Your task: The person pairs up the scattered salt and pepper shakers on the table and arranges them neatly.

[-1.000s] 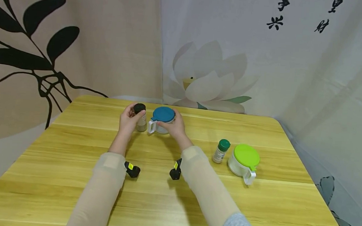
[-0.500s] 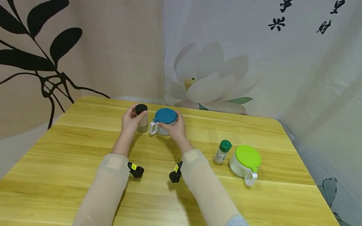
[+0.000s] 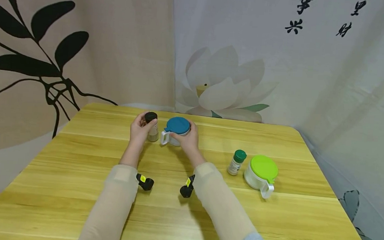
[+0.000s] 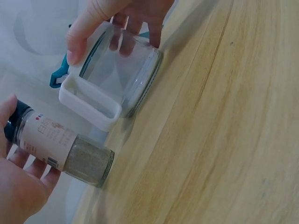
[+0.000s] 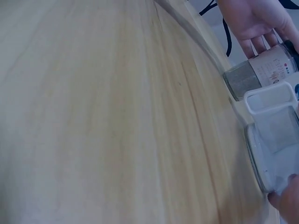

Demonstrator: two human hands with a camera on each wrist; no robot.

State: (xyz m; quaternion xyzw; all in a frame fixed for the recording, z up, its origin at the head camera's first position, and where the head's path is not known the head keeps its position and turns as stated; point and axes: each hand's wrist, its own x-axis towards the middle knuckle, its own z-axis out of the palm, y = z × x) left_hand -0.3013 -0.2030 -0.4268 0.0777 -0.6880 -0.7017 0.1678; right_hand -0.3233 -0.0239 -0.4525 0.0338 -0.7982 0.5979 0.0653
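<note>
At the far edge of the table, my left hand (image 3: 137,132) holds a small spice jar (image 3: 153,133) by its black cap and upper part, thumb in front and fingers behind. The jar stands upright, and a pale label and grey-brown contents show through its glass in the left wrist view. Just to its right is a clear seasoning pot (image 4: 114,70) with a blue lid (image 3: 178,125) and a white handle (image 4: 88,100) turned toward the spice jar. My right hand (image 3: 190,139) grips that pot from its right side, thumb in front. A narrow gap separates the two containers.
Farther right on the wooden table (image 3: 158,221) stand a green-capped spice jar (image 3: 237,162) and a seasoning pot with a lime-green lid (image 3: 263,168), its handle facing forward. A printed cloth (image 3: 130,48) hangs behind the table.
The head view has shifted slightly, so everything sits a little lower and farther right in it. Both hands keep the same grips, and the containers stay in place.
</note>
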